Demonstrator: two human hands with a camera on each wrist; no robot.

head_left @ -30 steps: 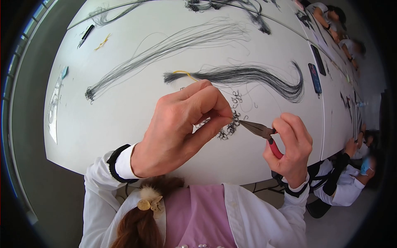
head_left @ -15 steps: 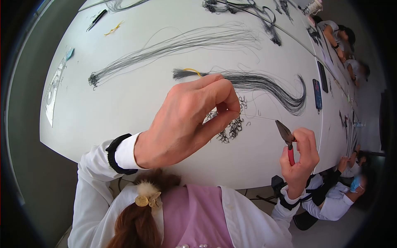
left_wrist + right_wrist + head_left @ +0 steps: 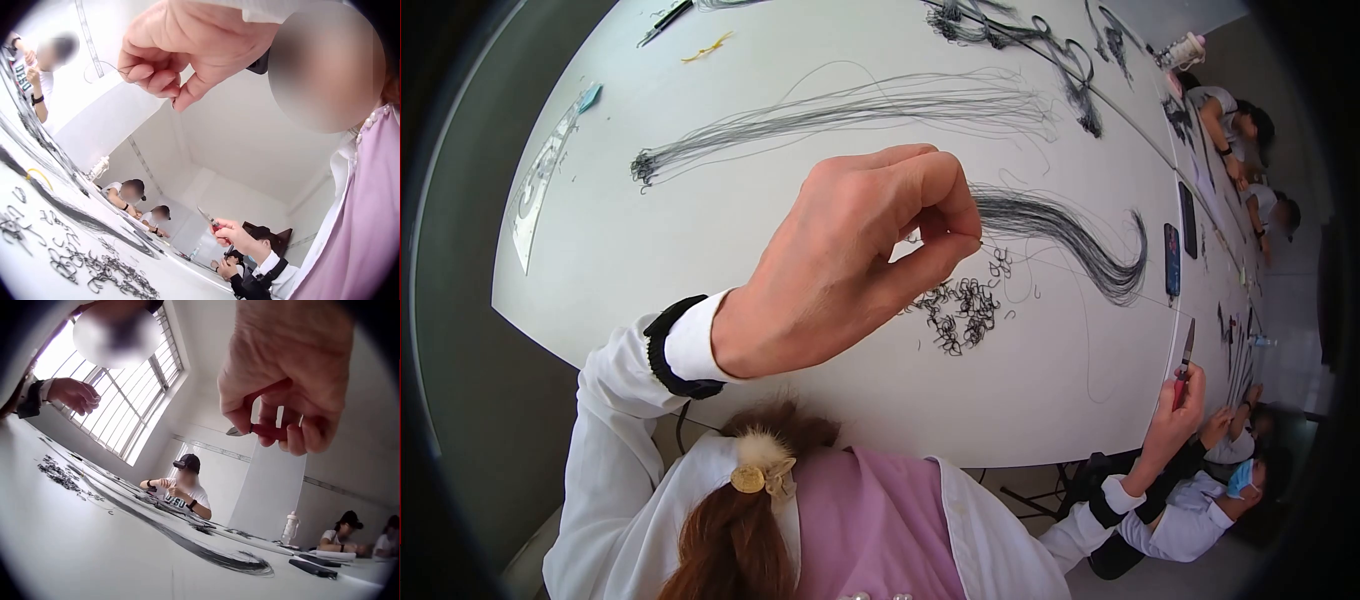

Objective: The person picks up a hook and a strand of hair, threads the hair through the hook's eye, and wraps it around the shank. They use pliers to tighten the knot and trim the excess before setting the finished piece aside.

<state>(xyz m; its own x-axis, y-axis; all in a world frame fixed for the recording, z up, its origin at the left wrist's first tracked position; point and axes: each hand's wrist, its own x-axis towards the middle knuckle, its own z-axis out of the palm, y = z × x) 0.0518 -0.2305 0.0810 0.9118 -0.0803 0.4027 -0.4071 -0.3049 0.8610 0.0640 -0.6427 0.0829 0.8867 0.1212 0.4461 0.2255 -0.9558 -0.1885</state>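
Observation:
My left hand (image 3: 840, 255) is raised over the white table, thumb and forefinger pinching a tiny dark piece, apparently a fishing hook, with thin line at it. A pile of loose black fishing hooks (image 3: 962, 315) lies below those fingers. Out at the table's right edge, my right hand (image 3: 1175, 415) grips needle-nose pliers (image 3: 1186, 352) by their red handles (image 3: 270, 432). A fine line stretches from the left fingertips toward the pliers' tip. Behind the left hand lies a thick bundle of dark line (image 3: 1065, 225), its near end hidden in the head view; a yellow tie (image 3: 39, 178) circles it.
Farther back lies a looser bundle of line (image 3: 830, 115) with hooks at its left end. A clear ruler (image 3: 535, 195), a pen (image 3: 665, 22) and yellow ties (image 3: 708, 47) are at the left. Phones (image 3: 1172, 260) lie at the right; several people sit around the tables.
My right hand has carried the pliers from beside the left fingertips out to the right, the fine line lengthening between them. The left hand keeps its pinch while the view shifts.

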